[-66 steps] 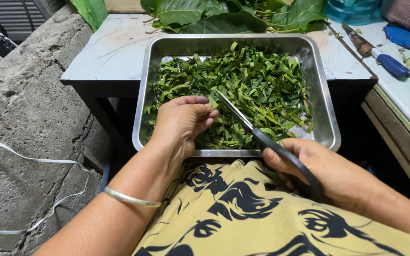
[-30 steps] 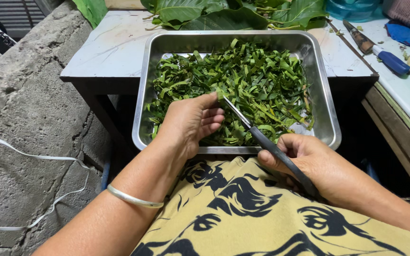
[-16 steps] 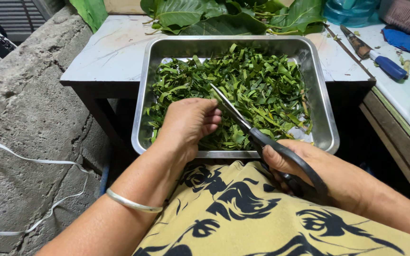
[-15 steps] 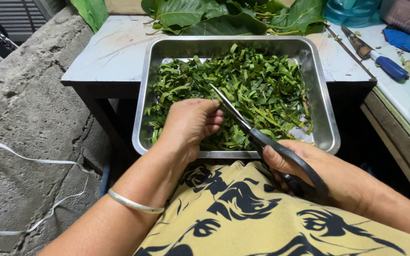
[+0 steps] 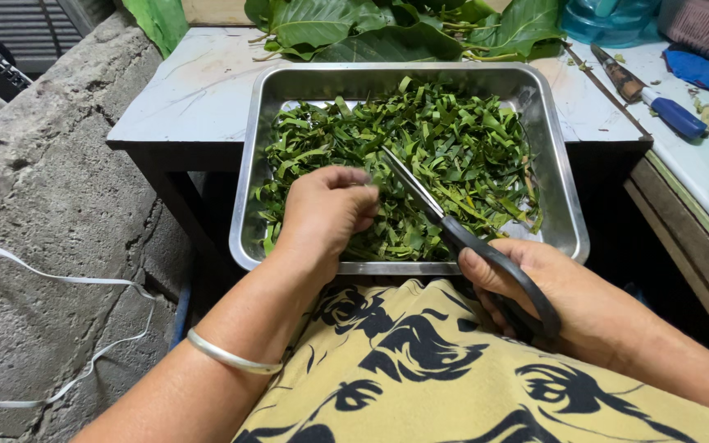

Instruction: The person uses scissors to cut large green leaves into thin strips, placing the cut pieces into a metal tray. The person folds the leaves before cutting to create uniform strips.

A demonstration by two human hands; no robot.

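Observation:
A steel tray (image 5: 244, 189) at the table's near edge holds a heap of green leaf strips (image 5: 445, 148). My left hand (image 5: 322, 215) rests over the strips at the tray's near left, fingers curled around a small bunch of leaf. My right hand (image 5: 560, 299) grips the black handles of a pair of scissors (image 5: 453, 231) below the tray's near rim. The blades are together and point up-left to a spot beside my left fingertips.
Whole green leaves (image 5: 395, 29) lie at the back of the pale table (image 5: 190, 90). A blue-handled knife (image 5: 654, 94) and a blue cloth (image 5: 703, 70) lie on the right-hand surface. A rough concrete wall (image 5: 34, 213) stands left. My patterned yellow lap (image 5: 420, 369) fills the foreground.
The scissor blades, apart half a second ago, have come together. My left fingers have curled tighter over the leaf. Both hands stayed at the tray's near edge.

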